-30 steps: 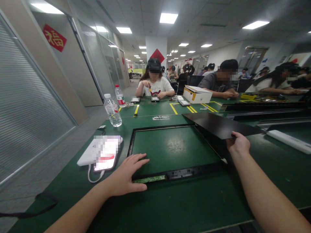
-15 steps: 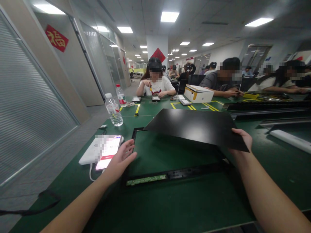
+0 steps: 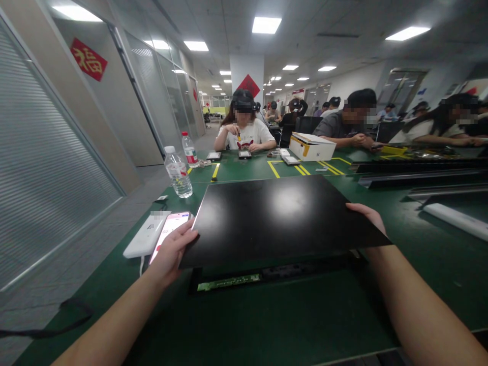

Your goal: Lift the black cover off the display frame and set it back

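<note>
A thin, dark, glossy rectangular panel (image 3: 274, 218) is held up between my two hands, over the green tabletop. My left hand (image 3: 173, 251) grips its left edge, thumb on top and fingers underneath. At the right edge, my right hand (image 3: 368, 221) has the panel between thumb and hidden fingers. Beneath it lies a black frame (image 3: 305, 269), mostly covered by the panel. Along the frame's near side shows a green circuit board strip (image 3: 229, 282).
Left of the panel lie a phone (image 3: 173, 223) and a white box-like device (image 3: 141, 239) with a cable. Water bottles (image 3: 178, 173) stand behind them. Long black strips (image 3: 412, 178) and a white bar (image 3: 457, 221) lie to the right. A co-worker (image 3: 244, 127) sits opposite.
My left hand, open beside the frame before, has closed on the panel's left edge. The panel has swung left and levelled, now covering most of the frame.
</note>
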`<state>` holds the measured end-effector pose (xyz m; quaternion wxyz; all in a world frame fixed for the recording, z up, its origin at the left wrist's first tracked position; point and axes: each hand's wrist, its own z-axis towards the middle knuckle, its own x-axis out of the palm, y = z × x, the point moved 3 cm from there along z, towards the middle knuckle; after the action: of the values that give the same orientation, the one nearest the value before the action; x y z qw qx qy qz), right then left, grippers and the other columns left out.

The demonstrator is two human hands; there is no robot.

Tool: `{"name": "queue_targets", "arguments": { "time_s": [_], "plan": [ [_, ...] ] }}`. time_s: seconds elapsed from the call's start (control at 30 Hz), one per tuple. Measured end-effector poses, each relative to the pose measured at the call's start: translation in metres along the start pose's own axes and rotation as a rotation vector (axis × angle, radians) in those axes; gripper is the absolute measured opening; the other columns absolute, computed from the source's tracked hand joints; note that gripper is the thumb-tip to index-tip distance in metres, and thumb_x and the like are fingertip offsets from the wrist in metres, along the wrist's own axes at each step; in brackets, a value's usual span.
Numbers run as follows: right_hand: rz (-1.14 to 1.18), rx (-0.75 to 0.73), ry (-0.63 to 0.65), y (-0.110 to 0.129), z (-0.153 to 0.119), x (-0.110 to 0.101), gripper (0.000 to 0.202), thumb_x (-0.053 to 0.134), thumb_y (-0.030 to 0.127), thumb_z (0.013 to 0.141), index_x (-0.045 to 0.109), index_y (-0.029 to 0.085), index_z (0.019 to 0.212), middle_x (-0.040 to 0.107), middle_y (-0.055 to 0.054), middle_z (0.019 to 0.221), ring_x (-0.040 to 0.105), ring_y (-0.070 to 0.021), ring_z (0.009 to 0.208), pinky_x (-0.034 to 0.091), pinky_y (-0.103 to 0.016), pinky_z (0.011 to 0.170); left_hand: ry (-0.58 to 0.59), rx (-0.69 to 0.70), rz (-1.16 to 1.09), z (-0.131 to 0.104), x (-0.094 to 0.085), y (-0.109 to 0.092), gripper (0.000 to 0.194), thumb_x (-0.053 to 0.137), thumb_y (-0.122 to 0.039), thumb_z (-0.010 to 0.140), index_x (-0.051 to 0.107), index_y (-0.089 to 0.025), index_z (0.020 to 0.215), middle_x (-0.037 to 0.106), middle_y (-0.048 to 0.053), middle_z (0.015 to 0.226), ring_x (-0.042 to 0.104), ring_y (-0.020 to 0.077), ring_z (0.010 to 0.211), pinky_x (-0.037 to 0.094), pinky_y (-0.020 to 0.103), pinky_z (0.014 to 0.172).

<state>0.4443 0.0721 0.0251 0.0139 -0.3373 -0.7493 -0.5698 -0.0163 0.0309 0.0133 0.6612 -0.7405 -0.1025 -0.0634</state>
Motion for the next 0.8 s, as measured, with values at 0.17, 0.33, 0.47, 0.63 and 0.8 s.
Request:
{"name": "queue_targets", "arguments": {
  "time_s": [0.17,0.33,0.47,0.63,0.8],
  "plan": [
    [-0.268,0.222,0.162,-0.018,0.005,0.003,0.033,0.06,0.016,0.077,0.071,0.016,0.108,0.075,-0.008,0.076,0.068,-0.0236,0.058,0.056,-0.034,0.055,-0.048,0.058,-0.052,0.005,-0.008,-0.006,0.049,0.081,-0.033,0.071,0.076,-0.021,0.118,0.08,0.006,0.114,0.075,0.0306,0.1,0.06,0.028,0.066],
    [-0.403,0.173,0.322,-0.026,0.017,0.0,0.021,0.058,0.018,0.081,0.074,0.019,0.095,0.078,-0.008,0.084,0.071,-0.0206,0.069,0.058,-0.031,0.068,-0.17,0.095,-0.097,0.005,-0.008,-0.01,0.049,0.079,-0.025,0.065,0.076,-0.019,0.113,0.08,0.007,0.109,0.075,0.0289,0.093,0.056,0.026,0.057],
    [-0.43,0.069,0.319,-0.024,0.031,-0.005,0.019,0.057,0.016,0.082,0.075,0.017,0.091,0.078,-0.009,0.09,0.072,-0.0172,0.076,0.057,-0.026,0.07,-0.231,0.115,-0.115,0.002,-0.007,-0.011,0.044,0.077,-0.022,0.069,0.076,-0.021,0.113,0.08,0.006,0.109,0.075,0.0274,0.094,0.061,0.029,0.067],
    [-0.462,0.006,0.204,-0.022,0.031,-0.006,0.029,0.058,0.017,0.081,0.069,0.017,0.108,0.078,-0.012,0.091,0.073,-0.0187,0.077,0.057,-0.028,0.072,-0.265,0.13,-0.126,0.001,-0.009,-0.01,0.046,0.079,-0.021,0.068,0.076,-0.021,0.114,0.081,0.006,0.106,0.077,0.0263,0.094,0.062,0.028,0.072],
    [-0.541,-0.06,0.127,-0.021,0.026,-0.005,0.031,0.057,0.019,0.081,0.064,0.019,0.111,0.077,-0.011,0.086,0.072,-0.0193,0.075,0.055,-0.029,0.068,-0.271,0.095,-0.109,0.0,-0.006,-0.007,0.047,0.079,-0.019,0.069,0.076,-0.019,0.116,0.081,0.008,0.105,0.077,0.0273,0.092,0.061,0.029,0.068]
  ]
}}
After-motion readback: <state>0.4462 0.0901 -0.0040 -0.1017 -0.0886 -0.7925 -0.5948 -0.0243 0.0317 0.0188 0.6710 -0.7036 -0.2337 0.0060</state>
